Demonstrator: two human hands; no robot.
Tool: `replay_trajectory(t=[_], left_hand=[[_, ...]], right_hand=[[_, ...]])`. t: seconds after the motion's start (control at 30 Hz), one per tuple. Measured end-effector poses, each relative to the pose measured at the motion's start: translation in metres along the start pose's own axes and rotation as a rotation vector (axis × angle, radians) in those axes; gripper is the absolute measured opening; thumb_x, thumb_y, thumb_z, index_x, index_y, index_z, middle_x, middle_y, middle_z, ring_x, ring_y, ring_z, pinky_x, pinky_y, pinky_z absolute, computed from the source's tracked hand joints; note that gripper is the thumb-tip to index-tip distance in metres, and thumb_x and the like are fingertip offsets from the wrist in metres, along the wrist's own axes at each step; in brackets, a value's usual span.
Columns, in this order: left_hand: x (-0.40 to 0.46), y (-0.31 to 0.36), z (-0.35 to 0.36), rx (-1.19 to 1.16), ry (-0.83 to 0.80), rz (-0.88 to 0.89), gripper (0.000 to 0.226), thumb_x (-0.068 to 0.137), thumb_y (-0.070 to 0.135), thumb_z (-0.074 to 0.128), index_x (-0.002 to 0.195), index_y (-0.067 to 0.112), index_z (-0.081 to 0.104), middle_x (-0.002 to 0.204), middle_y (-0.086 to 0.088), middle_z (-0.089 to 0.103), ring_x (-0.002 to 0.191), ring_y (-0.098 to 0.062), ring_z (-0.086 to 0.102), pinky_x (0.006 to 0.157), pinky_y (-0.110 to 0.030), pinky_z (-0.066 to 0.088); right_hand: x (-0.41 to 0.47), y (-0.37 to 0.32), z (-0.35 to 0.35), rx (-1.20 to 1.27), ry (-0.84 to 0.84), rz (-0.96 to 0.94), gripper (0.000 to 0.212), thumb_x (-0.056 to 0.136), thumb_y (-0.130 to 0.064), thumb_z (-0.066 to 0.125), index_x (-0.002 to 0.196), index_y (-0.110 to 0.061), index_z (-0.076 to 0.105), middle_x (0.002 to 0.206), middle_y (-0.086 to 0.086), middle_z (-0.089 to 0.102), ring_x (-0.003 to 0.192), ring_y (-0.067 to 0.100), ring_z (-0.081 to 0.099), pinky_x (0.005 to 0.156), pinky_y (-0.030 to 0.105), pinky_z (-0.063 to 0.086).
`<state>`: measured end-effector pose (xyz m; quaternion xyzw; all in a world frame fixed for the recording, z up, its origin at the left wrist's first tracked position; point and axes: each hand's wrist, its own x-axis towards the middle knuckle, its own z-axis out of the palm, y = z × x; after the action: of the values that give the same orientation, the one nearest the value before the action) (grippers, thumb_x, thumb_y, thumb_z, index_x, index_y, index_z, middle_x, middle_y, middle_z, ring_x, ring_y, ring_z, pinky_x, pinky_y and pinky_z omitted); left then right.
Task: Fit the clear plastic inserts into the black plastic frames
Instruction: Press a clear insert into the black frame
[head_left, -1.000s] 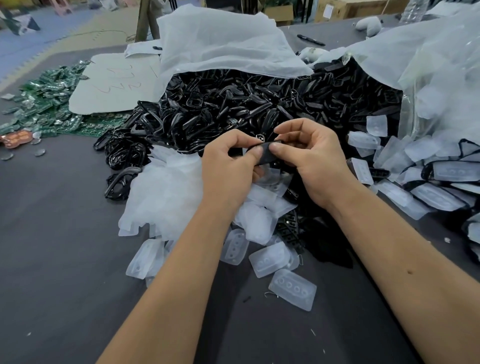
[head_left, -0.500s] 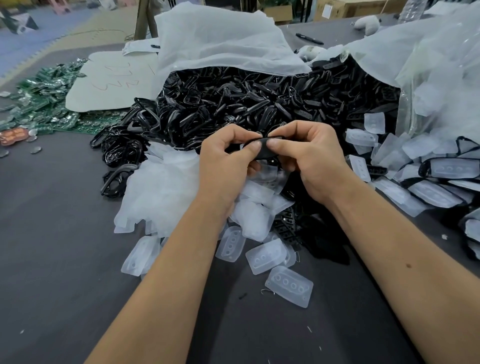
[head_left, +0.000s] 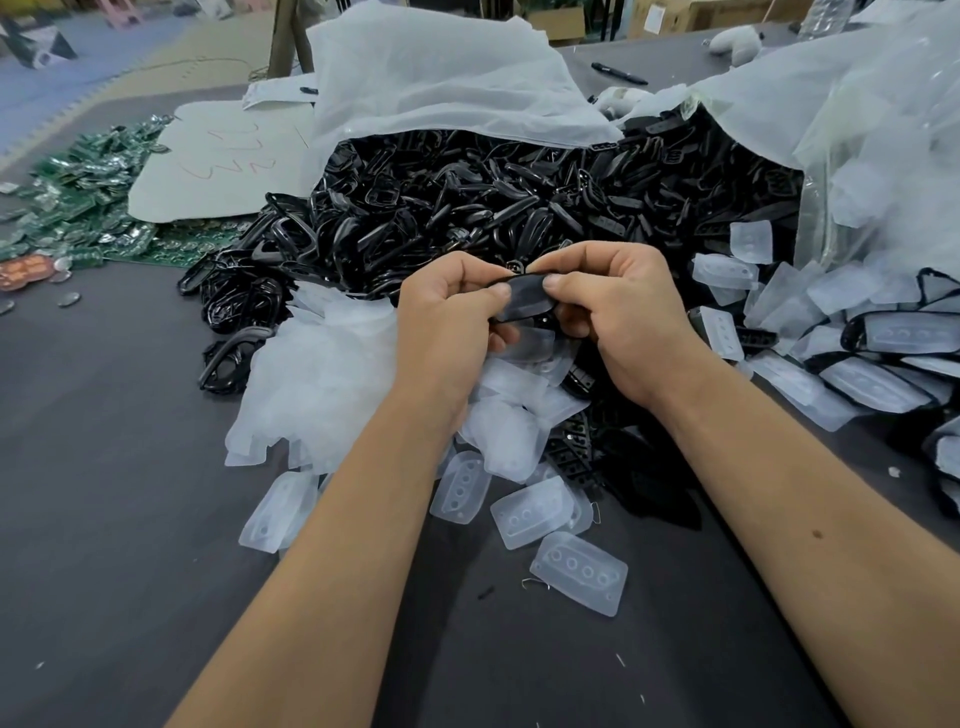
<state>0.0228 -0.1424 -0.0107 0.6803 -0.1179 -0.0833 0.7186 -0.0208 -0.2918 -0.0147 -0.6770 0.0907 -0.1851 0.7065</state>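
Left hand (head_left: 447, 317) and right hand (head_left: 618, 312) both pinch one black oval plastic frame (head_left: 522, 299) above the clear rectangular plastic inserts (head_left: 540, 512). Uneven thumb pressure could leave an insert half-seated.

Black frame (head_left: 524, 299) raised above the piles, clear inserts (head_left: 579, 571) scattered flat on grey table (head_left: 104, 493)

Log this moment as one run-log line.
step: fitting insert | left hand: pinches black frame | right hand: pinches frame | loose inserts: on table
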Motion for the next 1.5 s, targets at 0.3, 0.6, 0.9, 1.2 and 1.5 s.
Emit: replay_trajectory(t=[0.3, 0.6, 0.9, 1.2, 1.5], left_hand=[[-0.0023, -0.0002, 0.0017, -0.065, -0.068, 0.070, 0.019, 0.096, -0.007, 0.062, 0.092, 0.008, 0.073, 0.094, -0.018, 0.075, 0.076, -0.025, 0.071, 0.057, -0.029, 0.057], [0.0000, -0.0008, 0.0029, -0.080, -0.034, 0.027, 0.029, 0.099, -0.008, 0.056, 0.095, 0.012, 0.077, 0.077, -0.002, 0.073, 0.058, -0.011, 0.064, 0.055, -0.019, 0.052], [0.0015, -0.0024, 0.0036, -0.042, -0.035, 0.015, 0.017, 0.096, -0.001, 0.064, 0.095, 0.010, 0.077, 0.079, -0.006, 0.073, 0.058, -0.012, 0.061, 0.057, -0.024, 0.049], [-0.0001, -0.0047, 0.0031, 0.023, -0.080, 0.117, 0.010, 0.096, 0.005, 0.070, 0.103, 0.010, 0.075, 0.083, -0.010, 0.074, 0.070, -0.017, 0.069, 0.063, -0.027, 0.056], [0.0005, -0.0085, 0.0066, 0.127, 0.054, 0.183, 0.006, 0.096, 0.004, 0.071, 0.096, 0.008, 0.076, 0.082, -0.010, 0.076, 0.056, -0.014, 0.068, 0.054, -0.023, 0.054]], right_hand=[[-0.0014, -0.0002, 0.0012, 0.009, -0.018, -0.028, 0.008, 0.088, 0.002, 0.076, 0.091, -0.005, 0.074, 0.069, -0.001, 0.069, 0.055, 0.004, 0.059, 0.049, 0.015, 0.043], [-0.0005, -0.0035, 0.0010, 0.085, -0.007, 0.038, 0.013, 0.092, 0.004, 0.068, 0.084, -0.005, 0.072, 0.068, 0.007, 0.065, 0.054, 0.014, 0.053, 0.048, 0.022, 0.041], [-0.0008, -0.0014, 0.0005, 0.054, -0.009, 0.018, 0.016, 0.092, 0.003, 0.068, 0.081, -0.007, 0.072, 0.065, 0.004, 0.066, 0.052, 0.011, 0.055, 0.049, 0.021, 0.043], [0.0005, 0.0025, -0.0033, 0.071, -0.054, -0.024, 0.010, 0.093, 0.002, 0.069, 0.087, -0.005, 0.074, 0.072, 0.008, 0.067, 0.059, 0.014, 0.054, 0.053, 0.022, 0.045], [0.0007, 0.0057, -0.0031, 0.028, -0.088, -0.074, 0.015, 0.094, 0.001, 0.068, 0.091, -0.009, 0.078, 0.074, 0.005, 0.069, 0.061, 0.014, 0.055, 0.056, 0.022, 0.047]])
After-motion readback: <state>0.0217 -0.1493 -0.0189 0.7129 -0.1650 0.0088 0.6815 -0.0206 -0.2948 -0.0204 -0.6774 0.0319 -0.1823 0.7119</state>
